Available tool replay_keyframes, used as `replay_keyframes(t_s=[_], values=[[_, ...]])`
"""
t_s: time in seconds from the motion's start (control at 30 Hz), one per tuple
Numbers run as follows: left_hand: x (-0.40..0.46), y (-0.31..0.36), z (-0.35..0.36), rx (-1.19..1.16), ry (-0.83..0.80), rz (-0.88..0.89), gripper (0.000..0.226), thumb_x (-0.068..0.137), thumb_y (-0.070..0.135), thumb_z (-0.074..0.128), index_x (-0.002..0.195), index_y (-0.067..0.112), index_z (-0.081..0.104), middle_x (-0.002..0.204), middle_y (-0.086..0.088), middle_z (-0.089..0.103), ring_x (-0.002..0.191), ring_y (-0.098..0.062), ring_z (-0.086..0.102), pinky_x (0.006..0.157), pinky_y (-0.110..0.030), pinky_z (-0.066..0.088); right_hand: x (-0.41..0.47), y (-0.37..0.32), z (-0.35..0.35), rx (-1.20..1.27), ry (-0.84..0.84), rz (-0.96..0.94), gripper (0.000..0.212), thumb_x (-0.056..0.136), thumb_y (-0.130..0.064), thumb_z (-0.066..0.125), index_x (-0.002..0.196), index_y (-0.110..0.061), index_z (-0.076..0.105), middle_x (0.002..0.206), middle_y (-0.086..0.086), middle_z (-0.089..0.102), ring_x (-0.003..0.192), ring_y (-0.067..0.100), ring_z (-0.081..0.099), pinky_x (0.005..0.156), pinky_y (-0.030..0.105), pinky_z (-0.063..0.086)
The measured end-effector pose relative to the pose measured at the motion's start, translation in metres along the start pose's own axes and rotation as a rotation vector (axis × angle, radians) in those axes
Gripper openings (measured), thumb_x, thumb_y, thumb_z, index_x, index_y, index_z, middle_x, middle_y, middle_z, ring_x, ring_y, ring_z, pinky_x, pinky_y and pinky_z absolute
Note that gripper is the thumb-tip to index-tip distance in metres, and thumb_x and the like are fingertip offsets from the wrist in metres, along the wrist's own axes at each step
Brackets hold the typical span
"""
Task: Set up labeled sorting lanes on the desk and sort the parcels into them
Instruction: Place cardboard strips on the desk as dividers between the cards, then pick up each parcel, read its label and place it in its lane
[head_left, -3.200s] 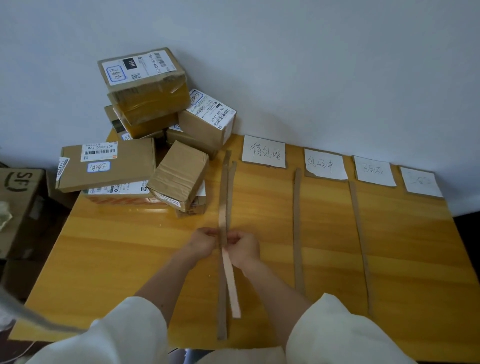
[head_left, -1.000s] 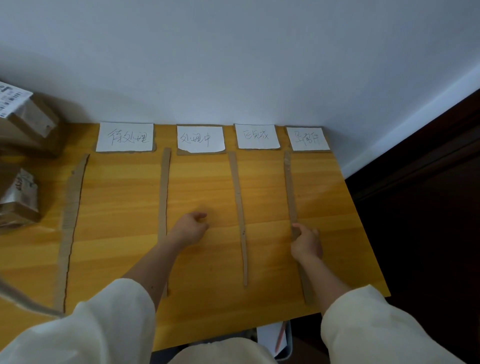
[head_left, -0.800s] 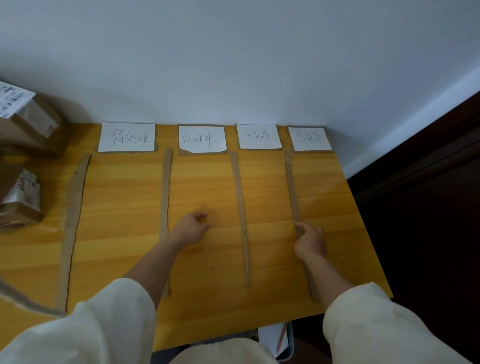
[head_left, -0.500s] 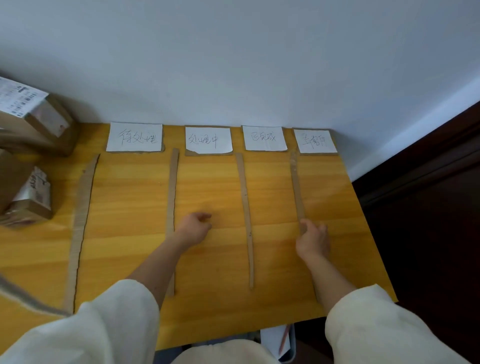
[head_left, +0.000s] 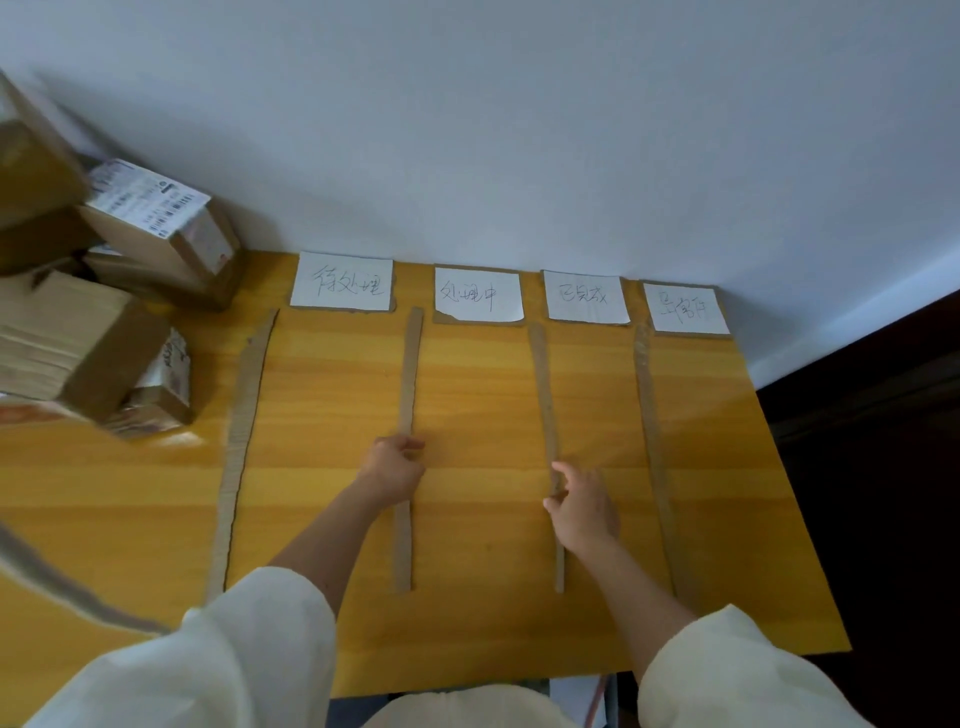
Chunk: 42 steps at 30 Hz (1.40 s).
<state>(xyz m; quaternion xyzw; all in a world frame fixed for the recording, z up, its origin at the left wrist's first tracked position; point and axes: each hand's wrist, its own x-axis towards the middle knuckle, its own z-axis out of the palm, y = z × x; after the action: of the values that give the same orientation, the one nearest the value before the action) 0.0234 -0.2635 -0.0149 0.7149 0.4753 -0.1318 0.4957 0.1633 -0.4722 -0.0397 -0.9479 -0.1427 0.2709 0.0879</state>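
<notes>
Four white handwritten label cards (head_left: 342, 282) (head_left: 478, 295) (head_left: 586, 297) (head_left: 685, 309) line the back of the yellow wooden desk (head_left: 322, 405). Cardboard strips run toward me as lane dividers: the first (head_left: 241, 415), second (head_left: 413, 364), third (head_left: 543, 389) and fourth (head_left: 647, 415). My left hand (head_left: 397, 465) lies over the second strip with its fingers curled on it. My right hand (head_left: 579, 504) pinches the third strip between thumb and fingertips. Brown parcels (head_left: 150, 223) (head_left: 67, 338) are piled at the desk's left end.
The white wall rises right behind the labels. The desk's right edge drops off to a dark floor (head_left: 857, 467). Something white with an orange stick (head_left: 592, 701) shows below the front edge. My white sleeves cover the near edge.
My right hand left the fourth strip and took the third one. My left hand shifted from the bare wood onto the second strip. The view swung left, showing more parcels.
</notes>
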Motion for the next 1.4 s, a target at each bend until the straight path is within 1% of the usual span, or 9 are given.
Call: replay_keyframes(t_s=[0.27, 0.5, 0.7, 0.83, 0.9, 1.0, 1.13, 1.23, 1.4], values=[[-0.004, -0.012, -0.037, -0.096, 0.036, 0.061, 0.035, 0.091, 0.014, 0.052, 0.125, 0.021, 0.06, 0.139, -0.004, 0.052, 0.117, -0.025, 0.056, 0.094, -0.037, 0.049, -0.014, -0.05, -0.006, 0.059, 0.119, -0.077, 0.042, 0.095, -0.044, 0.054, 0.134, -0.03, 0.048, 0.132, 0.001, 0.049, 0.111, 0.022, 0.057, 0.079, 0.033, 0.05], [-0.015, -0.033, -0.103, -0.176, 0.202, 0.09, 0.032, 0.095, 0.018, 0.05, 0.126, 0.02, 0.06, 0.127, 0.0, 0.058, 0.093, -0.021, 0.059, 0.071, -0.032, 0.049, -0.034, -0.151, 0.003, 0.236, 0.011, -0.301, 0.036, 0.096, -0.044, 0.051, 0.128, -0.027, 0.053, 0.113, -0.004, 0.058, 0.095, 0.012, 0.058, 0.08, 0.033, 0.052], [-0.033, -0.042, -0.168, -0.274, 0.507, 0.262, 0.025, 0.091, 0.019, 0.055, 0.114, 0.022, 0.066, 0.108, 0.008, 0.066, 0.092, -0.01, 0.059, 0.076, -0.024, 0.045, -0.059, -0.253, 0.011, 0.433, -0.158, -0.388, 0.029, 0.096, -0.041, 0.054, 0.118, -0.023, 0.056, 0.101, -0.003, 0.06, 0.082, 0.014, 0.059, 0.061, 0.022, 0.045], [-0.046, -0.05, -0.219, -0.345, 0.787, 0.367, 0.024, 0.09, 0.013, 0.054, 0.11, 0.019, 0.066, 0.104, 0.008, 0.066, 0.094, -0.008, 0.058, 0.083, -0.025, 0.048, -0.078, -0.314, 0.024, 0.534, -0.277, -0.385, 0.035, 0.095, -0.043, 0.055, 0.122, -0.021, 0.056, 0.119, 0.001, 0.062, 0.101, 0.022, 0.065, 0.081, 0.033, 0.055], [-0.045, -0.062, -0.244, -0.4, 0.899, 0.326, 0.026, 0.089, 0.01, 0.052, 0.111, 0.018, 0.065, 0.109, 0.004, 0.065, 0.099, -0.013, 0.058, 0.089, -0.032, 0.05, -0.088, -0.342, 0.032, 0.563, -0.328, -0.38, 0.04, 0.095, -0.041, 0.055, 0.127, -0.018, 0.055, 0.124, 0.001, 0.062, 0.098, 0.019, 0.065, 0.086, 0.037, 0.055], [-0.045, -0.085, -0.274, -0.41, 0.987, 0.2, 0.035, 0.087, 0.008, 0.051, 0.119, 0.02, 0.059, 0.12, 0.0, 0.058, 0.114, -0.019, 0.052, 0.094, -0.035, 0.046, -0.106, -0.377, 0.042, 0.606, -0.425, -0.36, 0.046, 0.095, -0.042, 0.055, 0.134, -0.017, 0.05, 0.126, 0.003, 0.061, 0.09, 0.015, 0.063, 0.077, 0.032, 0.055], [-0.045, -0.12, -0.3, -0.491, 0.959, 0.074, 0.038, 0.093, 0.015, 0.049, 0.13, 0.02, 0.051, 0.133, 0.0, 0.052, 0.126, -0.021, 0.046, 0.098, -0.033, 0.041, -0.125, -0.412, 0.058, 0.619, -0.502, -0.329, 0.052, 0.095, -0.043, 0.055, 0.139, -0.019, 0.042, 0.124, 0.001, 0.057, 0.104, 0.022, 0.064, 0.087, 0.039, 0.057], [-0.043, -0.139, -0.308, -0.531, 0.811, -0.011, 0.039, 0.097, 0.028, 0.046, 0.135, 0.018, 0.048, 0.135, -0.002, 0.054, 0.125, -0.024, 0.049, 0.099, -0.039, 0.044, -0.135, -0.434, 0.069, 0.642, -0.479, -0.27, 0.06, 0.093, -0.042, 0.058, 0.145, -0.023, 0.034, 0.14, 0.002, 0.05, 0.116, 0.025, 0.058, 0.088, 0.038, 0.056], [-0.045, -0.147, -0.309, -0.543, 0.702, -0.007, 0.042, 0.101, 0.035, 0.032, 0.121, 0.011, 0.06, 0.106, -0.004, 0.06, 0.107, -0.028, 0.055, 0.084, -0.033, 0.04, -0.142, -0.451, 0.083, 0.678, -0.472, -0.176, 0.062, 0.092, -0.047, 0.057, 0.145, -0.021, 0.038, 0.141, 0.001, 0.051, 0.118, 0.024, 0.055, 0.083, 0.037, 0.055]])
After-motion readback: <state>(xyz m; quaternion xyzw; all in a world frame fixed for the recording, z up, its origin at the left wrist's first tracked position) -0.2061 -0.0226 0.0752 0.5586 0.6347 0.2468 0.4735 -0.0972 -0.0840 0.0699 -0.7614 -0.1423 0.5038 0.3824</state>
